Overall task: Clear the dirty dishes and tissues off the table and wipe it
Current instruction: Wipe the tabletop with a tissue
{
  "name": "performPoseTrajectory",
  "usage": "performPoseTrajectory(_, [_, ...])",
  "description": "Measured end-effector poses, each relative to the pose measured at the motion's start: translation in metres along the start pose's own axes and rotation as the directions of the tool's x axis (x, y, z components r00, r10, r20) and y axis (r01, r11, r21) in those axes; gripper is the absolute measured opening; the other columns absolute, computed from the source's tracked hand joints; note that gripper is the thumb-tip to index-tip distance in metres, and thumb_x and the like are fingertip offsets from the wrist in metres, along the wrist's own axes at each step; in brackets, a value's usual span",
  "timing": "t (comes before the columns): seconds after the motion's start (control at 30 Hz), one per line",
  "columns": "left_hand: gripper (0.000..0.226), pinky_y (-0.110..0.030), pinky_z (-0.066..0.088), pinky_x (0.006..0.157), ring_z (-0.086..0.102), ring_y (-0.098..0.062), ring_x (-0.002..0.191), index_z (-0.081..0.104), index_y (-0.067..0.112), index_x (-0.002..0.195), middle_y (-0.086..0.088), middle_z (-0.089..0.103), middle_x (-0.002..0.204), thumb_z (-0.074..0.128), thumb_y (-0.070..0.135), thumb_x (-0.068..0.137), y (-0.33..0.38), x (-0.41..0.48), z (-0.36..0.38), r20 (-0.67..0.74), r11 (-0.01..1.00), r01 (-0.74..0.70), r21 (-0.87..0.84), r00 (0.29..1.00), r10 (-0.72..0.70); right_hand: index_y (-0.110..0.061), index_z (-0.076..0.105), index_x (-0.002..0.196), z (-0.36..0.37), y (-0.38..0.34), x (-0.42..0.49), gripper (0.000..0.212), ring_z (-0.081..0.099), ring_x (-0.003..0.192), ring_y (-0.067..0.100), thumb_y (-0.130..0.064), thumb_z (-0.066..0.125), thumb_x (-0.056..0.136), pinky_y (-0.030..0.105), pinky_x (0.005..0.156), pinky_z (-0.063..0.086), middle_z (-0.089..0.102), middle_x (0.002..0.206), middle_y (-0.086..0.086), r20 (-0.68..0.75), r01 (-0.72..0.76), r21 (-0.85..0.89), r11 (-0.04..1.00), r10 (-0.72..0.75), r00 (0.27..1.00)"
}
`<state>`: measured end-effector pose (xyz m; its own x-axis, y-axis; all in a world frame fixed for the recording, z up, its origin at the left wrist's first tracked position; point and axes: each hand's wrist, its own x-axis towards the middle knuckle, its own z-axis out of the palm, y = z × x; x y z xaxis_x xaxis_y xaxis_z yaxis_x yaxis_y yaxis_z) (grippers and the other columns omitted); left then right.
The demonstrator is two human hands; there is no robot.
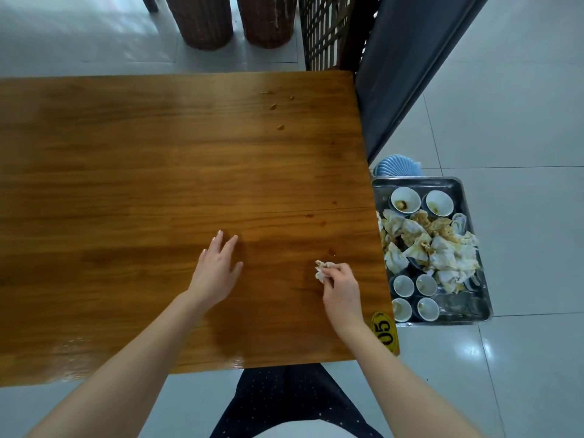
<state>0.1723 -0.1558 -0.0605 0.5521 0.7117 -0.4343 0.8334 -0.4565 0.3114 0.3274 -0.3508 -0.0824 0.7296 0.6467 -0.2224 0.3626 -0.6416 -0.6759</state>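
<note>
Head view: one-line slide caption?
Right hand pinches a crumpled tissue over the stained table; left hand open beside it.

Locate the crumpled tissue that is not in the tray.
In the head view, the crumpled tissue is pinched by the right hand over the wooden table's near right part, left of the steel tray.

Left hand (218,270) flat on the tabletop (142,184), right hand (341,292) to its right pinching a tissue (321,270) near the right edge. Tray (474,306) sits on the floor right of the tabletop, bowls (420,202) and tissues (442,251) in it, spills (278,112) at the far right corner.
</note>
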Motion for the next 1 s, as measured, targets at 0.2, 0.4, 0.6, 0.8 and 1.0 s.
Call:
performPoseTrajectory(0.2, [0.063, -0.039, 0.012, 0.117, 0.008, -0.024, 0.148, 0.019, 0.022, 0.152, -0.009, 0.007, 0.161, 0.050, 0.030, 0.098, -0.001, 0.017, -0.004, -0.008, 0.999, -0.040, -0.012, 0.999, 0.040, -0.002, 0.068, 0.104, -0.008, -0.005, 0.043, 0.021, 0.050, 0.088, 0.004, 0.002, 0.053, 0.091, 0.004, 0.076, 0.040, 0.051, 0.098, -0.006, -0.036, -0.016, -0.030, 0.999, 0.015, 0.999])
performPoseTrajectory(0.4, [0.062, -0.038, 0.013, 0.117, 0.009, -0.025, 0.148, 0.020, 0.022, 0.152, -0.008, 0.007, 0.161, 0.050, 0.031, 0.098, -0.006, 0.027, -0.010, -0.011, 0.999, -0.039, -0.004, 0.999, 0.039, -0.004, 0.069, 0.104, -0.018, -0.020, 0.092, 0.019, 0.053, 0.097, 0.015, -0.001, 0.056, 0.090, 0.023, 0.084, 0.044, 0.056, 0.101, 0.002, -0.060, -0.082, -0.064, 0.995, 0.078, 0.995])
performPoseTrajectory(0.6, [0.063, -0.038, 0.013, 0.117, 0.008, -0.026, 0.148, 0.017, 0.023, 0.152, -0.008, 0.005, 0.161, 0.050, 0.031, 0.098, -0.006, 0.043, -0.013, 0.014, 0.999, -0.050, 0.013, 0.999, 0.050, -0.006, 0.068, 0.100, -0.012, -0.010, 0.057, 0.017, 0.052, 0.089, 0.005, -0.002, 0.056, 0.091, 0.012, 0.077, 0.044, 0.054, 0.098, -0.005, -0.041, -0.046, -0.043, 0.998, 0.044, 0.998])
performPoseTrajectory(0.8, [0.065, -0.039, 0.013, 0.117, 0.009, -0.026, 0.148, 0.018, 0.024, 0.152, -0.009, 0.006, 0.161, 0.052, 0.031, 0.097, -0.005, 0.062, -0.015, 0.022, 0.997, -0.075, 0.018, 0.997, 0.074, -0.005, 0.071, 0.096, -0.007, -0.013, 0.061, 0.014, 0.058, 0.090, 0.014, -0.001, 0.060, 0.088, 0.025, 0.080, 0.050, 0.057, 0.093, -0.003, -0.075, -0.073, -0.047, 0.996, 0.069, 0.995])
performPoseTrajectory(1.0, [0.065, -0.039, 0.013, 0.116, 0.009, -0.027, 0.147, 0.019, 0.024, 0.152, -0.009, 0.007, 0.161, 0.053, 0.030, 0.097, -0.012, 0.079, -0.020, 0.012, 0.996, -0.093, 0.011, 0.996, 0.093, -0.008, 0.071, 0.094, 0.000, -0.047, 0.122, 0.012, 0.056, 0.088, 0.012, -0.005, 0.061, 0.088, 0.021, 0.077, 0.045, 0.058, 0.094, -0.002, -0.056, -0.055, -0.024, 0.998, 0.054, 0.997])
